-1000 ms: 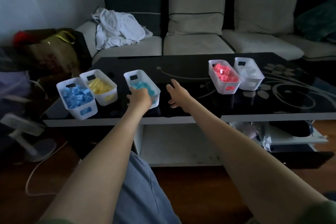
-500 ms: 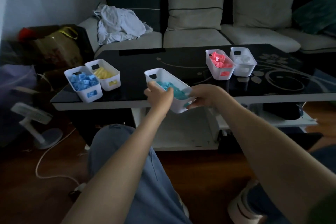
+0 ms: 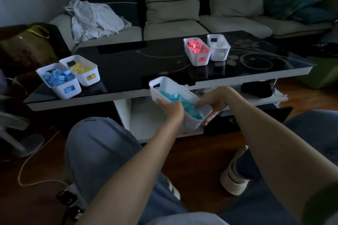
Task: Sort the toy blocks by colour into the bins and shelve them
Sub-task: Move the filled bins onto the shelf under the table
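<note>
Forearms reach forward side by side, the left hand [image 3: 172, 113] and right hand [image 3: 214, 102] clasping the white bin [image 3: 164, 87] of teal blocks [image 3: 182, 102] between them, fingers curled round its two long walls. The bin hangs in the air just before the table [image 3: 128, 60] front edge, its long axis running near-right to far-left and its slotted far end tilted up towards the table.
</note>
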A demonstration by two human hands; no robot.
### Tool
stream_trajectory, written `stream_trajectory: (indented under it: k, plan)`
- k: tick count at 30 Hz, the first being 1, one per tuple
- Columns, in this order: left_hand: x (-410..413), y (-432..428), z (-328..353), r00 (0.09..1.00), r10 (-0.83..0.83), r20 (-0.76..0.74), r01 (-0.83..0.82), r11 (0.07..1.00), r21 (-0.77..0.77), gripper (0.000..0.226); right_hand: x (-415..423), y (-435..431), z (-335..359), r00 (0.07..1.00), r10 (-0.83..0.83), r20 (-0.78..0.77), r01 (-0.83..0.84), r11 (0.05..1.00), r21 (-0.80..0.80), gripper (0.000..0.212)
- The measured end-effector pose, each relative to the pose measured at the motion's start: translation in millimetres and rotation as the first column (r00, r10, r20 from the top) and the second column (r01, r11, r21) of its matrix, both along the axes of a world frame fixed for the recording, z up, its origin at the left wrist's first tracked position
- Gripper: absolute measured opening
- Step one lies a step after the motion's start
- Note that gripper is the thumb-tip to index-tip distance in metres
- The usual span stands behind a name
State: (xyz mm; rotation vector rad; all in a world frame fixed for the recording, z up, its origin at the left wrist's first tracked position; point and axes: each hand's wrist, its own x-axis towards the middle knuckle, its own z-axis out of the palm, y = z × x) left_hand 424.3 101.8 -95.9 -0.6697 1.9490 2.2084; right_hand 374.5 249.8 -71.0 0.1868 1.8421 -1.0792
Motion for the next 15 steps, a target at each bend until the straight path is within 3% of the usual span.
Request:
stream_trajectory:
  k: [5, 8, 12, 15]
  plan:
    - [7.1, 6.7, -20.0, 0.968, -0.066, 0.244, 0.037, 0.992, 0.120, 0.069, 2.0, 14.5, -28.8, 0.998, -0.047, 0.046, 0.045, 0.998, 0.049, 0.032]
    - [-5.9, 5.7, -27.7, 0.954, -0.111, 0.277, 0.071, 0.986, 0.151, 0.073, 0.0, 15.3, -44.1, 0.993, -0.119, 0.022, 0.118, 0.992, 0.047, 0.028]
    - [-18.6, 10.3, -46.1, 0.894, -0.289, 0.342, 0.257, 0.957, 0.136, 0.062, -4.2, 6.6, -67.0, 0.973, -0.218, -0.082, 0.225, 0.970, 0.094, 0.012]
    - [-31.2, 18.4, -60.1, 0.814, -0.413, 0.407, 0.417, 0.905, 0.085, 0.050, -14.8, 3.6, -101.8, 0.941, -0.312, -0.133, 0.326, 0.941, 0.097, 0.021]
